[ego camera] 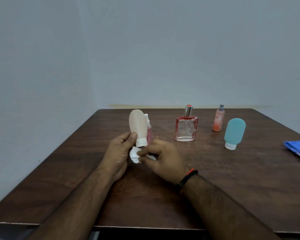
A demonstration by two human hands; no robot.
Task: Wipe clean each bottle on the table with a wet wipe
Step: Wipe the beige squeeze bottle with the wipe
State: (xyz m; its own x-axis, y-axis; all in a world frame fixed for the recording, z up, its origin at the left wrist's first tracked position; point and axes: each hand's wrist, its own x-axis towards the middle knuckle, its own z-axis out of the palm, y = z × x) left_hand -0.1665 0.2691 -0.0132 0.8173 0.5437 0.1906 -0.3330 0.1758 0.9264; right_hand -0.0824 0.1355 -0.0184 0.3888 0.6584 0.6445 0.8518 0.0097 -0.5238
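— Forearms come in first from the bottom edge, mine on the feed, both over the brown table. What's the left hand doing?

— I see it clamped on a beige squeeze bottle, thumb near its white cap, cap pointing down, the bottle lifted off the table and roughly upright.

— And the right hand?

— Fingers pinched together on a crumpled white wet wipe, just below the bottle's cap. I can't tell whether the wipe touches the cap. A dark wristband with an orange edge sits on that wrist.

— Other bottles?

— A small pink spray bottle stands right behind the beige one, mostly hidden. A flat red-tinted perfume bottle with a silver cap stands mid-table. Further right, a slim orange spray bottle, and near it a teal squeeze bottle standing on its white cap.

— Anything at the edge?

— A blue packet lies at the right, cut off by the frame.
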